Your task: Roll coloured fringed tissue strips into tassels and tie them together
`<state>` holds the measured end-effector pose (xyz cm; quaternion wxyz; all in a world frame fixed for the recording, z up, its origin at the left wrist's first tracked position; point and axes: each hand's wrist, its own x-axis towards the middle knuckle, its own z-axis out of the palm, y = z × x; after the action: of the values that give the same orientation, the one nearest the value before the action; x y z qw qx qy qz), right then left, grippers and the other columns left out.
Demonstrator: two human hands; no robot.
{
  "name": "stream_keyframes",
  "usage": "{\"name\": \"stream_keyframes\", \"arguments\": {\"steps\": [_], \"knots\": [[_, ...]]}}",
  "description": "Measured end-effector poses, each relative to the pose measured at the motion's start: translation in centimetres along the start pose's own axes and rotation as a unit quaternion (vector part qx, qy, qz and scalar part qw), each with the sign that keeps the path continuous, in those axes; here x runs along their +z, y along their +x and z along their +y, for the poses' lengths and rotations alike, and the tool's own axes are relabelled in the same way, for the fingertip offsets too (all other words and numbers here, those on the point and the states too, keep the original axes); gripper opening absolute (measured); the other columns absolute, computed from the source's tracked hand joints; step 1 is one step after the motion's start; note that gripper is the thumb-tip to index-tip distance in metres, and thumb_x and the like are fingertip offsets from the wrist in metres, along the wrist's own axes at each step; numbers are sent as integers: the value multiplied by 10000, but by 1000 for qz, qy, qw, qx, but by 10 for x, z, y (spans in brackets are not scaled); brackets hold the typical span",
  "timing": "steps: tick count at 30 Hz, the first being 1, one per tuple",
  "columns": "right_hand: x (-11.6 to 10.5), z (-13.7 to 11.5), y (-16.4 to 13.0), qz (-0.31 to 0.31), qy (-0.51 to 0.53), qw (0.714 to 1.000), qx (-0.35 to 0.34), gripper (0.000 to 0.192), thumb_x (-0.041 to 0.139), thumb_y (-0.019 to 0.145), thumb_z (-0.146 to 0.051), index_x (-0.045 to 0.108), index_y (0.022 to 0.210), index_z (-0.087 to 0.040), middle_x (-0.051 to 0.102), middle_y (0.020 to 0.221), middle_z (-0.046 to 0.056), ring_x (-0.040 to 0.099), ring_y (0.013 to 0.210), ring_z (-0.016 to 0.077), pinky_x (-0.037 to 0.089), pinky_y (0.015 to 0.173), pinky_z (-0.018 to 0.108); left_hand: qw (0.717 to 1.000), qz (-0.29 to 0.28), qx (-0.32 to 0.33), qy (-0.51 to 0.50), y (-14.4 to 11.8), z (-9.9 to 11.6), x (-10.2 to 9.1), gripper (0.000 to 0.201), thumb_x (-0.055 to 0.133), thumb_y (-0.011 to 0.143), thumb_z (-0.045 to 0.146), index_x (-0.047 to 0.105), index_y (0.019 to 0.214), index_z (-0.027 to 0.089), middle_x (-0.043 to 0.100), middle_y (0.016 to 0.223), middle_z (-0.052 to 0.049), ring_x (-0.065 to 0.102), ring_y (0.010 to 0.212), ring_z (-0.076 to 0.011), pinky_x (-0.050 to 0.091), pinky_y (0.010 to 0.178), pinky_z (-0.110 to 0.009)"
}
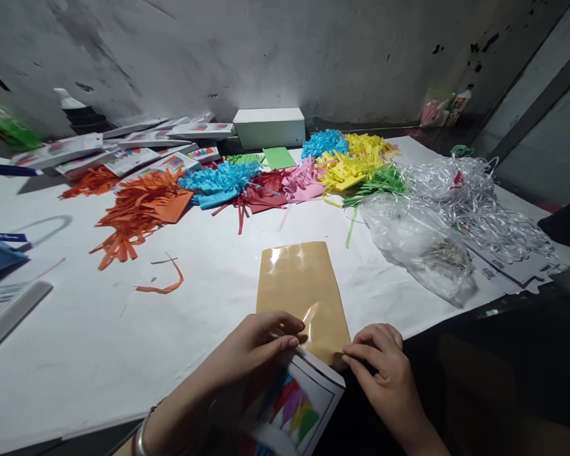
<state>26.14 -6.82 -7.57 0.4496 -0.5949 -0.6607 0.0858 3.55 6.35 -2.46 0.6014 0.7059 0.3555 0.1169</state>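
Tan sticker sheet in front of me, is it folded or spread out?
Spread out: the tan sticker sheet shows one broad face with no fold visible, though the left hand hides part.

Tan circle-patterned sheet, white multicolour-printed box

Room over white paper left of tan sheet, plastic bag obstructing right, fringed bundles behind

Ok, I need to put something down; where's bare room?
Between the orange strip and brown sheet, and from that strip down toward the left hand. Crowded: paper fringes and boxes behind, plastic bag and silvery strings at right.
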Motion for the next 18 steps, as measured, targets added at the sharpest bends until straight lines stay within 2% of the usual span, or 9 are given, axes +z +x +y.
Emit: {"name": "stream_keyframes", "arguments": {"steps": [8, 13, 18], "knots": [[2, 3, -8, 35, -31, 995, -82, 271, 599, 864, 47, 672, 954, -198, 579, 802, -3, 582, 761, 140, 386, 984, 545, 1000, 3, 3, -2, 1, 0, 1, 299, 662, 891, 445, 703, 1043, 192, 758, 1047, -86, 705, 991, -257, 543, 827, -352], [2, 6, -12, 40, -39, 993, -103, 304, 571, 864, 73, 671, 991, -185, 591, 833, 10, 598, 784, 134, 405, 1013, 555, 998, 0, -5, -70, 1, -5, 3, 294, 689, 877, 440, 690, 1032, 191, 750, 1058, -97, 711, 1052, -286, 553, 848, -367], [3, 7, -11, 18, -73, 993, -94, 278, 568, 893, 30, 669, 1051, -175, 612, 873, 28, 613, 826, 149, 386, 1019, 536, 997, 0, -11, -76, 1, -3, 3, 293, 698, 871, 437, 688, 1023, 188, 743, 1059, -101, 711, 1058, -290, 552, 849, -362]]}}
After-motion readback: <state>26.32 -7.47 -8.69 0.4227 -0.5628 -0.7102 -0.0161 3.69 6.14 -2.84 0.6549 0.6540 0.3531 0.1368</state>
